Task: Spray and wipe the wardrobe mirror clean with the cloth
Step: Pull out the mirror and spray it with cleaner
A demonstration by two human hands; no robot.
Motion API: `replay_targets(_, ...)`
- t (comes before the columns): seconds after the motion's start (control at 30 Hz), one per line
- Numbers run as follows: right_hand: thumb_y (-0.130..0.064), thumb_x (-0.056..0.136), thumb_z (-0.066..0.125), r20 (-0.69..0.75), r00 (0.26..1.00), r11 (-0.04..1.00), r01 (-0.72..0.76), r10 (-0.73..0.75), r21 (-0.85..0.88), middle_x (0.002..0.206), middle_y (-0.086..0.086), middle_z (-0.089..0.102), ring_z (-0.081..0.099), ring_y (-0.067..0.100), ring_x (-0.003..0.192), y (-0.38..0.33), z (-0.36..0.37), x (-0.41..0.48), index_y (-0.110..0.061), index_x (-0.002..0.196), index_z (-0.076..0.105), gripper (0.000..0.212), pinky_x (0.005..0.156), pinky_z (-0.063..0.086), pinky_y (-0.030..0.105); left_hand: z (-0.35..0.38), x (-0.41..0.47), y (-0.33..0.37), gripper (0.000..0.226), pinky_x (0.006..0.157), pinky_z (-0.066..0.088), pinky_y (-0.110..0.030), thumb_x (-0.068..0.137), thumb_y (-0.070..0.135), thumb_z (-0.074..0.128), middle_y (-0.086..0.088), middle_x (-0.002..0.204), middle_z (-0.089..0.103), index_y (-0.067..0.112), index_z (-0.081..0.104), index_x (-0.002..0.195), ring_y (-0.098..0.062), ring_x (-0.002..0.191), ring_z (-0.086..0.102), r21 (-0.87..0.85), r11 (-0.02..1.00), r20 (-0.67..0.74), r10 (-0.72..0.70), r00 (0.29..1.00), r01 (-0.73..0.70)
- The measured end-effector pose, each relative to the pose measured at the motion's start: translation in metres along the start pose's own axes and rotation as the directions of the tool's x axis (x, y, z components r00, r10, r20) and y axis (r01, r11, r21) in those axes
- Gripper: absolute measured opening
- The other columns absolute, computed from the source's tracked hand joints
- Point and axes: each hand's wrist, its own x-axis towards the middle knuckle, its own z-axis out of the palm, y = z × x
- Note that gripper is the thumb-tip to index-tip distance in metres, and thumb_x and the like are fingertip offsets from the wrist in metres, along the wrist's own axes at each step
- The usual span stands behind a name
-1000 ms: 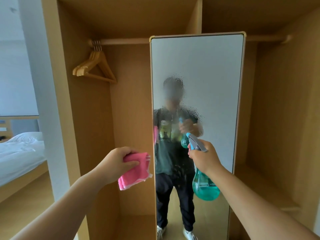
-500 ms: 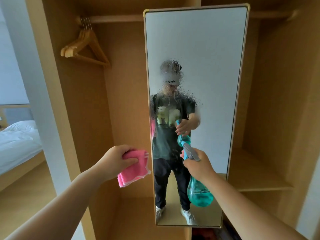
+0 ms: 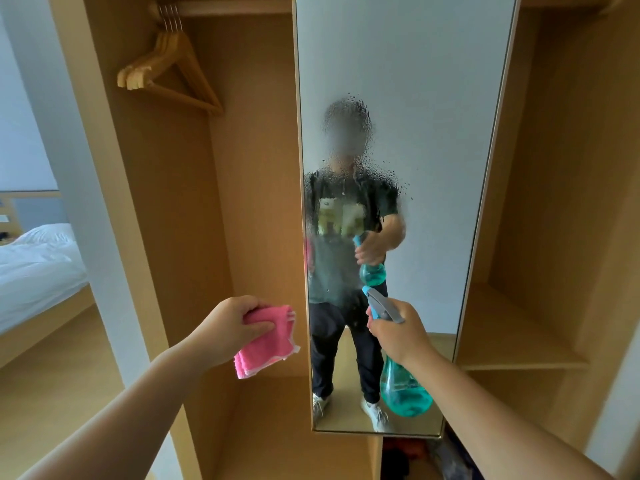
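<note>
Open light-wood wardrobe (image 3: pixel 166 202) with wooden clothes hangers (image 3: pixel 169 67) on a rail (image 3: pixel 235 6) above the left hand's fingers (image 3: pixel 254 303), a bare shelf (image 3: pixel 512 344) far right of them. Left of them: white-sheeted bed (image 3: pixel 38 268), pale wall (image 3: pixel 24 116), wooden floor (image 3: pixel 52 393).

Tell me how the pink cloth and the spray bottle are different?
Colour: the cloth is pink, the spray bottle see-through teal with a grey top. Shape: the cloth is folded flat; the spray bottle has a round belly. Place: the left hand grips the cloth beside the mirror, the right hand grips the spray bottle in front of it. Both are held up, one per hand.
</note>
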Motion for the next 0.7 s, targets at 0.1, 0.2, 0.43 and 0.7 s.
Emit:
replay_targets(0.1, -0.002, 0.085, 0.056, -0.004, 1.0, 1.0, -0.013, 0.013, 0.02, 0.081, 0.003, 0.06, 0.055, 0.019, 0.074, 0.004, -0.003, -0.001, -0.01, 0.09, 0.063, 0.011, 0.063, 0.046, 0.025, 0.002, 0.001, 0.001, 0.024, 0.067, 0.053, -0.019, 0.089, 0.025, 0.064, 0.013, 0.096, 0.065, 0.026, 0.063, 0.114, -0.006, 0.086, 0.061, 0.001, 1.0, 0.0, 0.005, 1.0, -0.005)
replay_targets(0.2, -0.002, 0.085, 0.054, -0.013, 0.999, 0.999, -0.036, 0.036, 0.035, 0.098, 0.0, 0.063, 0.06, 0.018, 0.086, 0.008, -0.009, -0.003, -0.018, 0.101, 0.062, 0.024, 0.064, 0.046, 0.019, 0.003, 0.002, 0.001, 0.024, 0.067, 0.053, -0.019, 0.089, 0.025, 0.064, 0.014, 0.096, 0.064, 0.027, 0.062, 0.113, -0.006, 0.086, 0.061, 0.001, 1.0, 0.004, 0.012, 1.0, -0.012)
replay_targets(0.43, -0.009, 0.092, 0.055, -0.05, 0.997, 0.998, -0.055, 0.055, 0.008, 0.097, 0.0, 0.06, 0.058, 0.017, 0.085, 0.021, -0.028, -0.004, -0.021, 0.108, 0.058, 0.021, 0.065, 0.042, 0.018, 0.011, 0.005, 0.003, 0.021, 0.07, 0.057, -0.025, 0.089, 0.025, 0.064, 0.013, 0.094, 0.065, 0.03, 0.062, 0.109, -0.007, 0.085, 0.062, 0.002, 1.0, 0.019, 0.015, 1.0, -0.015)
replay_targets(0.7, -0.007, 0.091, 0.056, -0.097, 0.995, 1.0, -0.014, 0.014, -0.004, 0.077, 0.003, 0.053, 0.051, 0.014, 0.068, 0.033, -0.045, -0.01, -0.016, 0.092, 0.059, 0.01, 0.057, 0.039, 0.018, 0.019, 0.014, 0.013, 0.019, 0.072, 0.057, -0.026, 0.088, 0.026, 0.065, 0.015, 0.094, 0.065, 0.034, 0.061, 0.105, -0.006, 0.085, 0.061, -0.004, 0.999, 0.038, 0.032, 0.999, -0.032)
